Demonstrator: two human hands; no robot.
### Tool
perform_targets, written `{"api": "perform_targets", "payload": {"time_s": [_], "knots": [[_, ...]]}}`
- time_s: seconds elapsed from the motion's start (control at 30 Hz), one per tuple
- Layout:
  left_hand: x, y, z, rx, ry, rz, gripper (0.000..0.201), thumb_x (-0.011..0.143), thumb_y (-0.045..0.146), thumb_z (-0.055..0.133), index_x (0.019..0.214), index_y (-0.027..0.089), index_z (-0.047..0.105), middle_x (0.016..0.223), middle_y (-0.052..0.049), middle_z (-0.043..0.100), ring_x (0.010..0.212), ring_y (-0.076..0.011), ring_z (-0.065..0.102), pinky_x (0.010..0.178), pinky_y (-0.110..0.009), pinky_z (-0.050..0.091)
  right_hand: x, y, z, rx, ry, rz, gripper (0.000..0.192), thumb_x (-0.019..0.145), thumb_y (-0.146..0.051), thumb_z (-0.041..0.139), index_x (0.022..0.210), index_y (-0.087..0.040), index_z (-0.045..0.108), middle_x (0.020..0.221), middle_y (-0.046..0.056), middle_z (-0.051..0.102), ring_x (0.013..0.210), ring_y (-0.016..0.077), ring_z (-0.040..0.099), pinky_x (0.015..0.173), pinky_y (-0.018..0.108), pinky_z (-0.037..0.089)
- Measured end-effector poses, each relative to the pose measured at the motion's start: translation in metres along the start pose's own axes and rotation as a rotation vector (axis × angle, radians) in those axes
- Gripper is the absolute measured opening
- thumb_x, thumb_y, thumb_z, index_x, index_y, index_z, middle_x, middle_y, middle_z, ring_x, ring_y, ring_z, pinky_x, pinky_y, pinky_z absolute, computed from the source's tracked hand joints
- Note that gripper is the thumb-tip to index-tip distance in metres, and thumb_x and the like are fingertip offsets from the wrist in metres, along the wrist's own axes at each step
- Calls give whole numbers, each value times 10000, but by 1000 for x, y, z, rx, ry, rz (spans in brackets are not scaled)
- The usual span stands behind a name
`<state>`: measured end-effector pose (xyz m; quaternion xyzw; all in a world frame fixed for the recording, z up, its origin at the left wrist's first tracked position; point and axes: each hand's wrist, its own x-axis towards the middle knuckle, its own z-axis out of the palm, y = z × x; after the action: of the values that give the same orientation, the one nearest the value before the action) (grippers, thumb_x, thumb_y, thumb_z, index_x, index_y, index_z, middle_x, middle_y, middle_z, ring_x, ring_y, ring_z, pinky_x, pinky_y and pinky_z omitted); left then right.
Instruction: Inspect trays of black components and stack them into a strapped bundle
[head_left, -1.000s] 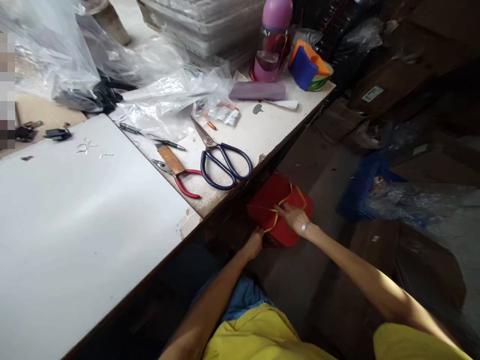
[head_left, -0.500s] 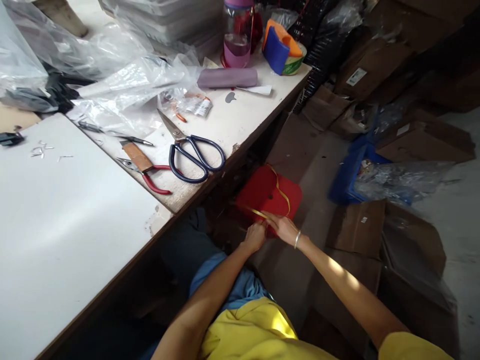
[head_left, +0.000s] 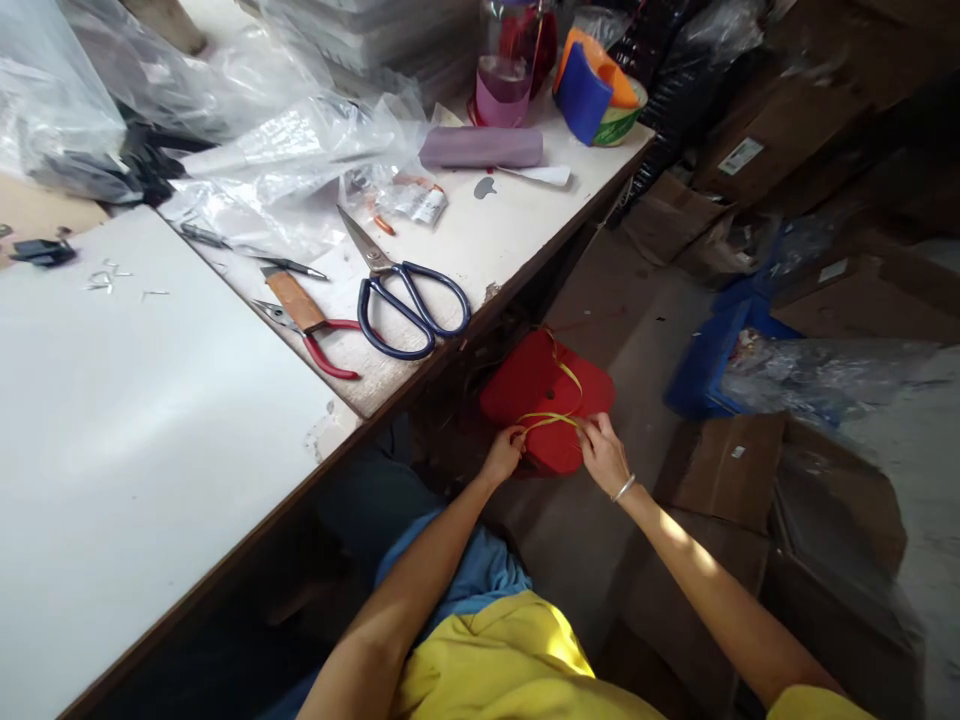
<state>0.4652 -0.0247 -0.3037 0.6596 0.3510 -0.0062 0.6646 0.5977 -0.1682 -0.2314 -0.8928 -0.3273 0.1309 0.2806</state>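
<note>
A narrow yellow ribbon (head_left: 574, 378) runs over a red stool-like seat (head_left: 517, 378) that has a dark hole near its middle. My left hand (head_left: 504, 453) is closed in a pinch on the ribbon at the seat's near left edge. At the near right edge, my right hand (head_left: 602, 452), with a bangle at the wrist, pinches another stretch of it. Between the two hands the ribbon crosses itself in a loose loop, and one length trails back to the seat's far edge.
On the worktable (head_left: 225, 420) lie scissors (head_left: 405, 300), red-handled pliers (head_left: 330, 350), a purple roll (head_left: 480, 147) and clear plastic bags (head_left: 292, 160). A tape roll (head_left: 622, 120) stands near the far corner. Cardboard boxes (head_left: 724, 460) and a blue crate (head_left: 705, 350) are on the floor at right.
My hands were close together and have moved apart, the right one going right. The ribbon between them now shows as a crossed loop. The view has shifted slightly.
</note>
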Motion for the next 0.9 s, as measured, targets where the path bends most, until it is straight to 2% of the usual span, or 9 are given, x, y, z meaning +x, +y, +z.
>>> {"api": "perform_targets", "payload": {"time_s": [0.1,0.23,0.3,0.4,0.53,0.63,0.77,0.83,0.9], "knots": [[2,2,-1,-86,48,9,316,921,265,474,1217,152,485,854,-20,585,683,-116,571,635,-284,504,-12,15,-1,140,79,101,289,918,-396,469,966,-151,616,860,46,585,728,145,576,687,321,495],[-2,8,-5,-130,85,74,624,872,47,427,1429,245,227,713,48,502,667,-86,518,724,-229,456,6,15,-5,381,92,193,379,908,-494,470,894,-134,587,615,-46,514,450,64,440,445,209,393],[-4,10,-6,-118,86,90,703,840,0,421,1452,247,177,682,59,476,656,-89,496,751,-231,442,21,-1,-9,509,64,177,399,851,-528,539,882,-136,609,582,-49,514,432,63,432,417,203,363],[-4,8,-7,-89,87,90,724,813,-25,423,1457,205,185,678,54,466,650,-98,483,779,-251,440,42,-35,-19,684,84,130,382,776,-523,619,891,-160,633,611,-37,538,467,69,452,441,211,364],[-3,5,-10,-58,77,78,746,803,-18,439,1463,173,150,696,49,476,672,-102,496,807,-263,447,59,-67,-38,875,126,87,335,791,-466,604,1017,-220,623,684,-35,510,520,70,444,487,219,379],[-5,4,-10,-34,10,79,672,811,-3,450,1430,182,261,711,39,509,677,-100,513,792,-262,460,63,-75,-41,929,113,83,356,771,-443,626,1062,-240,624,695,-31,493,543,76,446,498,223,386],[-11,5,-5,-8,-123,94,301,840,138,564,1141,147,573,834,-19,607,757,-129,579,795,-332,487,64,-69,-16,865,86,105,407,768,-458,611,1086,-206,640,686,-12,514,570,95,476,496,227,391],[-12,6,-3,-15,-152,86,210,858,244,581,1038,137,604,905,-40,626,803,-152,601,785,-369,501,64,-60,0,785,76,112,450,791,-478,569,1128,-186,629,678,-7,532,557,99,479,492,231,392],[-10,6,-2,-44,-145,64,232,877,304,560,1034,137,597,943,-47,628,826,-159,608,773,-374,511,59,-49,11,675,46,112,475,793,-493,560,1122,-159,642,656,-2,557,511,102,463,473,240,386]]}}
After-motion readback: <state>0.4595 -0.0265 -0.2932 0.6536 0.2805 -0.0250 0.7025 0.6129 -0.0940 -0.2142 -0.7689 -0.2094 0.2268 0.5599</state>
